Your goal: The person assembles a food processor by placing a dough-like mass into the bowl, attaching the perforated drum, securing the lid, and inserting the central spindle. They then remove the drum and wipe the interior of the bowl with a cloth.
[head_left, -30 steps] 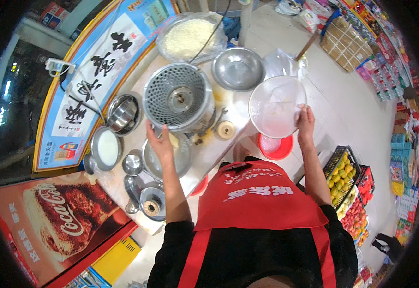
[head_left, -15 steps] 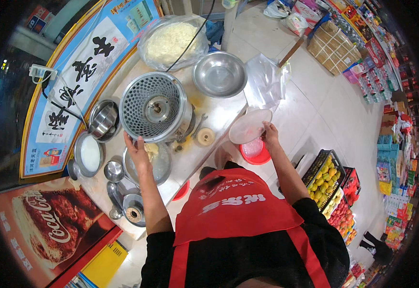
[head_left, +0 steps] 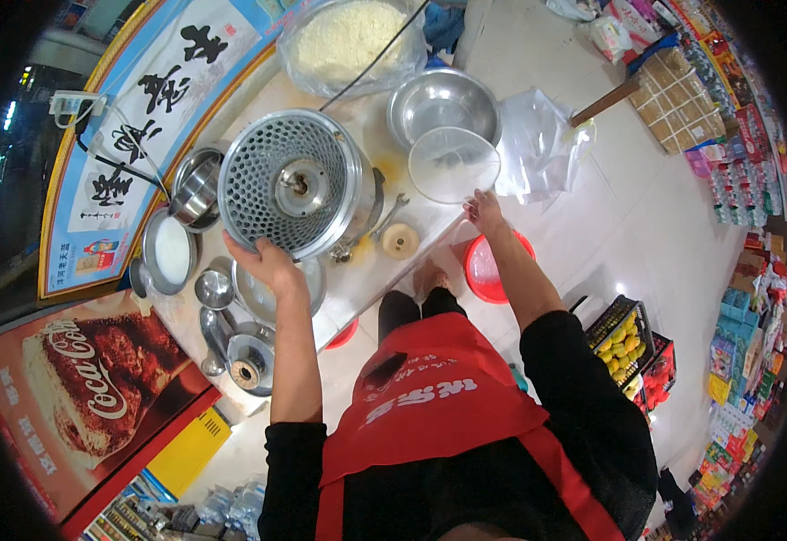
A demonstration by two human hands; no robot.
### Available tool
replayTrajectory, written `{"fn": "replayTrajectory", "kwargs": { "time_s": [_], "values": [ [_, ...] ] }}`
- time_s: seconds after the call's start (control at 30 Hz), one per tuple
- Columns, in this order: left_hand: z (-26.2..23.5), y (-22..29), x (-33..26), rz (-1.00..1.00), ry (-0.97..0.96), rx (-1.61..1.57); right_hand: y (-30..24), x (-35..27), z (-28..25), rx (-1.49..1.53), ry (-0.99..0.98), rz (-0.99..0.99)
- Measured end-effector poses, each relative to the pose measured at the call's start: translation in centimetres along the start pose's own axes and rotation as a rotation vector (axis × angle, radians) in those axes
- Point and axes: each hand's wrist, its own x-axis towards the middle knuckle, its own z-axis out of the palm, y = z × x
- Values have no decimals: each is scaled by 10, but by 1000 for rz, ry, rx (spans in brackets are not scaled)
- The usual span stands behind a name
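Note:
A large round metal drum [head_left: 329, 212], its bowl perforated with a hub in the middle, stands on the worktop. My left hand [head_left: 272, 266] is at the drum's near lower edge, thumb against the rim and fingers curled at its side. Between the fingertips of my right hand [head_left: 485, 212] is the edge of a translucent round lid [head_left: 454, 165], held tilted in front of a steel basin [head_left: 411, 108]. Below my right hand, a red tub [head_left: 520, 266] is on the floor. Under my left hand sits a wide metal bowl [head_left: 258, 302], partly hidden.
A wooden disc [head_left: 400, 242] and a spanner [head_left: 393, 215] lie right of the drum. Left are a bowl of white contents [head_left: 173, 252], stacked steel bowls [head_left: 197, 200] and a small cup [head_left: 214, 289]. Behind sits a bag of pale yellow flakes [head_left: 348, 41]. Fruit crates [head_left: 623, 343] stand right.
My right hand has carried the lid up and left from over the red tub to the worktop's edge. My left hand stays by the drum, and the view has shifted.

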Motion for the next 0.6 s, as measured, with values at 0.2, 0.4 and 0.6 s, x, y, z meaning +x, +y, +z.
{"fn": "replayTrajectory", "kwargs": {
  "time_s": [0.2,0.4,0.6],
  "values": [
    [5,-2,-1,81,38,-7,33,21,-12,-75,-28,17],
    [6,-5,0,126,62,9,14,9,-26,-88,-125,-64],
    [6,-10,1,126,126,26,-57,-47,80,-271,-163,-422]
  ]
}}
